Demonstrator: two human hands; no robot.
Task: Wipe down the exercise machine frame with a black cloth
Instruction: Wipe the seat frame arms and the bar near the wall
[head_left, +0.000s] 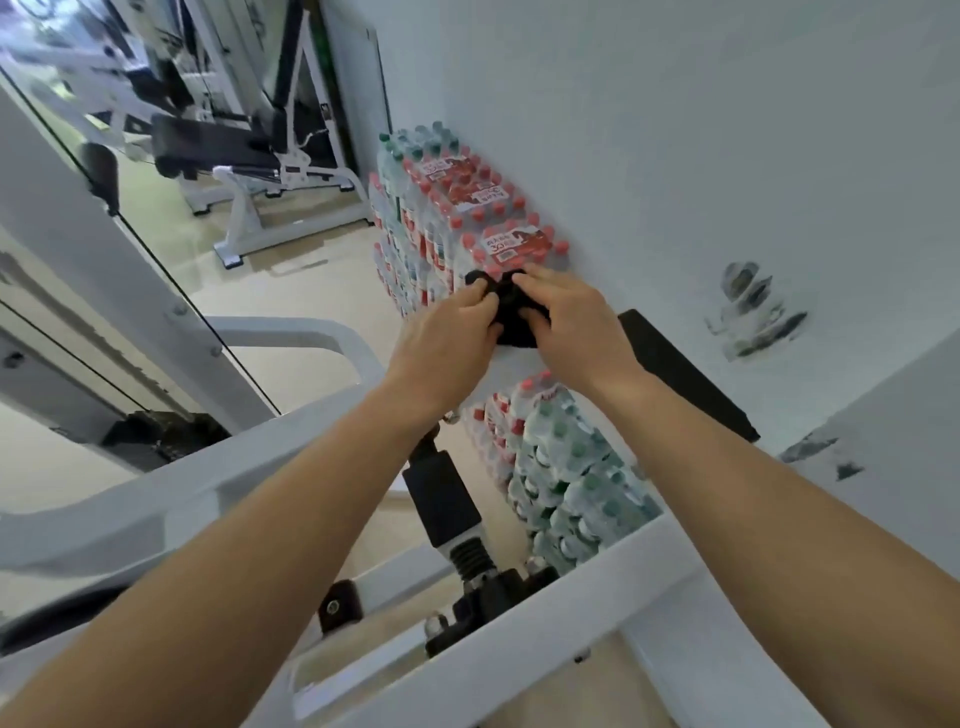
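White machine frame fills the lower view, its bars crossing under both forearms. Shrink-wrapped water bottle packs are stacked against the wall beyond. Left hand and right hand meet out front, fingers of each curled and pinching the black cloth — bunched between them, just above a white frame part; whether it touches, I cannot tell. Step in hand, as I read it: readying the cloth. I'd fold it into a flat pad, grip it with one hand, then press it flush on the bar and stroke along its length — not across.
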